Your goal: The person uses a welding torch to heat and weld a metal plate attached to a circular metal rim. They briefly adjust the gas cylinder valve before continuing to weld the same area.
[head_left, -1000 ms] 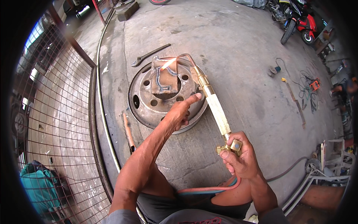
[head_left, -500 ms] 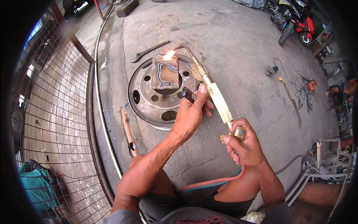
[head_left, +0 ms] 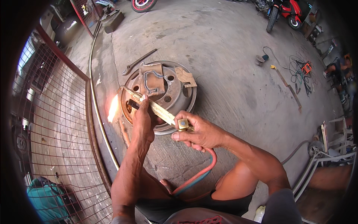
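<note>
My right hand is closed on the valve end of a brass cutting torch, which angles up-left across a steel wheel rim; red and teal hoses hang from it. My left hand is closed around a small black object, apparently a lighter, with the thumb against the torch body. A bright flame burns at the torch's tip, beside the rim's left edge. On the rim lie a steel plate with a grooved outline and a brown cardboard piece; a wrench lies behind.
A red wire-mesh fence runs along the left beside a long pipe. Motorbikes stand at the back right, with a grinder, cables and a metal bar on the floor. Another person is at the far right.
The torch has swung left, its flame leaving the plate for the rim's left side. Both my hands moved left, the right also upward. The black object appeared in my left hand half a second ago.
</note>
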Demonstrator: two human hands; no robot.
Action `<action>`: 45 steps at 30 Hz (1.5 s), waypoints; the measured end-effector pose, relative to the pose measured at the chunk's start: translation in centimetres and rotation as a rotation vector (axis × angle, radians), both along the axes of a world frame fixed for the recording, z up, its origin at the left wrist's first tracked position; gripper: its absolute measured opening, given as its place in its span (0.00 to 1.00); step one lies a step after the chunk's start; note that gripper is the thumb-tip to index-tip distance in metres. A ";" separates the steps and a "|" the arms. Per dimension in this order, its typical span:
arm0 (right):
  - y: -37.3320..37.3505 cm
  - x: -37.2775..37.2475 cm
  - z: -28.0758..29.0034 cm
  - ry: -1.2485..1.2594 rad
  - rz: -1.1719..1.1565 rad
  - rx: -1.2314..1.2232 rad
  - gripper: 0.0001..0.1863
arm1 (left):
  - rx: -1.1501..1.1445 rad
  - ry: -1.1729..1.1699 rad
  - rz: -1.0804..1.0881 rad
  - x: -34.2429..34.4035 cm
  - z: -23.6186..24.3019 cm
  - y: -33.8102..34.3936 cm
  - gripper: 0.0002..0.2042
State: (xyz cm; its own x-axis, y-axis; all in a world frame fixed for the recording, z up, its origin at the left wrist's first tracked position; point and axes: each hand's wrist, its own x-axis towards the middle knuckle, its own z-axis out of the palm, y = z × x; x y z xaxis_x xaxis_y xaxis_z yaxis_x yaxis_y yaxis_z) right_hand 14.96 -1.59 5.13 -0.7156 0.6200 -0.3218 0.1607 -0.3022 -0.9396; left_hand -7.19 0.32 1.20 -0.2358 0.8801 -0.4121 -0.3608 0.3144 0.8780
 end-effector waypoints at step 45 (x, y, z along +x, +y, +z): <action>0.4 1.2 0.3 -0.445 -0.182 0.183 0.15 | -0.149 -0.094 -0.109 4.9 -3.6 3.0 0.23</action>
State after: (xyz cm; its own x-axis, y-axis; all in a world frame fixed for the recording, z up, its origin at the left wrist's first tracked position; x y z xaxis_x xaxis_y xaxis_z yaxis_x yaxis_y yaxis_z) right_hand 16.17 -1.24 5.48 -0.4096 0.7964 -0.4450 0.5170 -0.1993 -0.8325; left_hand -2.25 3.28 -2.44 -0.0972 0.8259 -0.5554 -0.3957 0.4800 0.7830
